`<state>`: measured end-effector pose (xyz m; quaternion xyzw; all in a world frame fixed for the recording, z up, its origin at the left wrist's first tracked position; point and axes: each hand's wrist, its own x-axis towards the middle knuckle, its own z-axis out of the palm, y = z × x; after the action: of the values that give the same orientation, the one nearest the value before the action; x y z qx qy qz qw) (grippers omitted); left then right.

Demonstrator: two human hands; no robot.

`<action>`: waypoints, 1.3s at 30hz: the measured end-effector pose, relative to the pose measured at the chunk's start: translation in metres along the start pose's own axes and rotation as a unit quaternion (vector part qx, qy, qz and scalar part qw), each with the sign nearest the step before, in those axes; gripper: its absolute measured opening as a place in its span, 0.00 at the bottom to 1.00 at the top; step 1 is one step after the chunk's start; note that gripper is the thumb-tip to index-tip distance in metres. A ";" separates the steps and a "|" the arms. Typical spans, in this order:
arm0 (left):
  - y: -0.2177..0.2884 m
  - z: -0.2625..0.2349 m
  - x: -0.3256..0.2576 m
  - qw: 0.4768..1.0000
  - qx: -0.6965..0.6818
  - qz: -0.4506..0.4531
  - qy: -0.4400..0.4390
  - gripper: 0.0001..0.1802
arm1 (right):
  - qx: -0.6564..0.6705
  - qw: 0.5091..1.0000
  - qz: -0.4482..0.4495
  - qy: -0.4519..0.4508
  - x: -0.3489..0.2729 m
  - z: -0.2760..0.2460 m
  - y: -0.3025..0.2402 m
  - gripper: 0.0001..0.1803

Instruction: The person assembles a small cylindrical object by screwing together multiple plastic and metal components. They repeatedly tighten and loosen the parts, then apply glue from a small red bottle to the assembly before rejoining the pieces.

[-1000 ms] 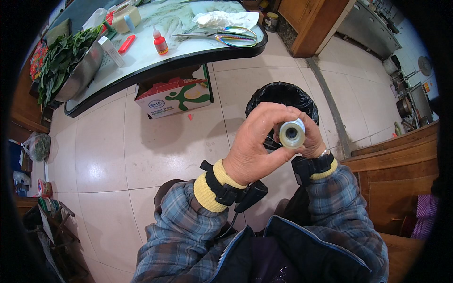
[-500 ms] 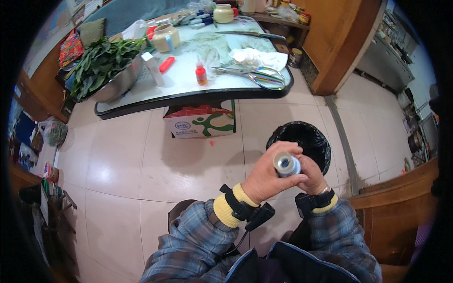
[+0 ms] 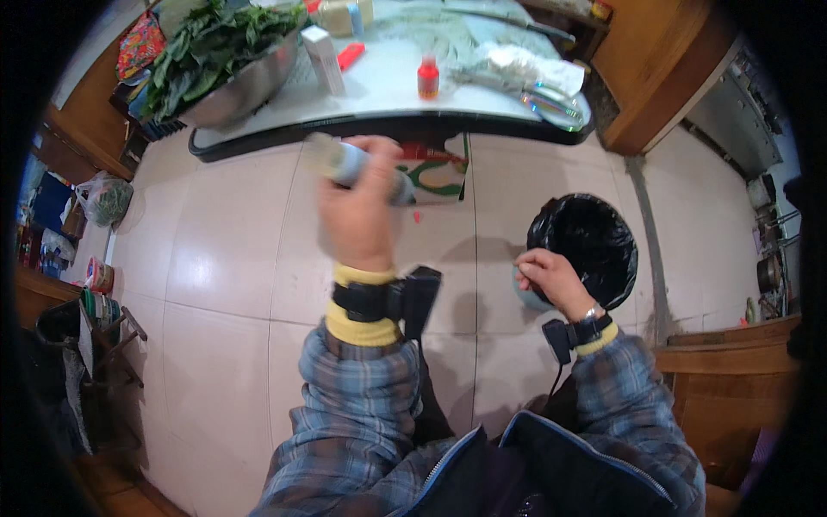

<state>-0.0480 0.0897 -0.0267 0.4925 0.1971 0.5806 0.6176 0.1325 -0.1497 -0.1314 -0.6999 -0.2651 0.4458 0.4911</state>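
Observation:
My left hand [image 3: 360,211] is wrapped round a pale blue cylindrical bottle [image 3: 351,165] with a cream-coloured end. Motion blurs both, and they are raised in front of the table's near edge. To the right, my right hand [image 3: 551,280] has its fingers curled together beside the black-lined waste bin [image 3: 594,246]. A greyish blue-green shape [image 3: 528,291] shows under those fingers; whether they hold it I cannot tell. On the table [image 3: 379,102] stand a small red bottle [image 3: 428,79] and an upright white box [image 3: 323,60], beside a red object [image 3: 351,56].
A steel bowl [image 3: 245,95] heaped with leafy greens [image 3: 215,52] sits at the table's left. Scissors [image 3: 551,102] and crumpled white paper [image 3: 538,69] lie on its right side. A printed carton [image 3: 439,177] is under the table, and a wooden door frame [image 3: 672,77] stands at right.
My hands have parted. The left has swung leftward and forward with the bottle; the right has let go of it and stays by the bin. The view has shifted, so the table sits higher.

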 end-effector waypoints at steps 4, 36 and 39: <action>0.009 -0.025 0.014 0.996 -0.025 0.001 0.083 0.13 | -0.088 0.995 0.035 -0.010 0.030 0.025 0.059 0.11; -0.030 -0.049 0.006 0.982 0.104 -0.149 -0.044 0.16 | -0.436 0.893 0.093 0.059 0.323 0.173 0.124 0.19; -0.039 -0.045 0.006 0.979 0.157 -0.106 -0.081 0.17 | -0.412 0.903 0.064 0.105 0.328 0.166 0.157 0.18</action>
<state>-0.0628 0.1189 -0.0767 0.6050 0.2857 0.4316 0.6050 0.1268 0.1311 -0.4152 -0.8978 -0.3272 0.2512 0.1546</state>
